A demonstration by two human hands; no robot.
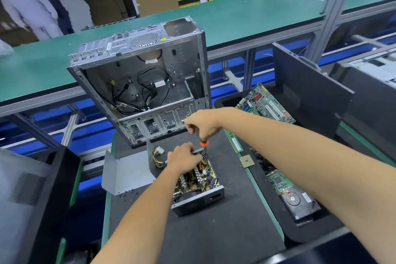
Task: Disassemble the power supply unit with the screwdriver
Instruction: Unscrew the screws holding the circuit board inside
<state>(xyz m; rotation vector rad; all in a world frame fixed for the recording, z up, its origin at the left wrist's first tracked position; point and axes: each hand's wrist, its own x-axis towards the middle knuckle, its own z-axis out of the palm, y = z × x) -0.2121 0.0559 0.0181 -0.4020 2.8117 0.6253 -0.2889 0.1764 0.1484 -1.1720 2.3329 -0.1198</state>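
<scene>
The power supply unit (199, 191) lies open on the black mat, its circuit board and wires exposed. My left hand (183, 157) grips its far edge, fingers curled over the wires. My right hand (202, 124) holds the screwdriver (203, 143) upright by its black and orange handle, with the shaft pointing down into the unit's far right corner. The removed grey metal cover (126, 173) lies to the left, with yellow and black cables and a white connector (159, 153) beside it. Several loose screws (127, 194) sit on the mat near the cover.
An empty computer case (141, 79) stands just behind the unit. To the right lie a RAM stick (235, 142), a CPU chip (246, 161), a motherboard (265, 105) and a hard drive (296, 199). Black panels flank both sides. A person stands far left.
</scene>
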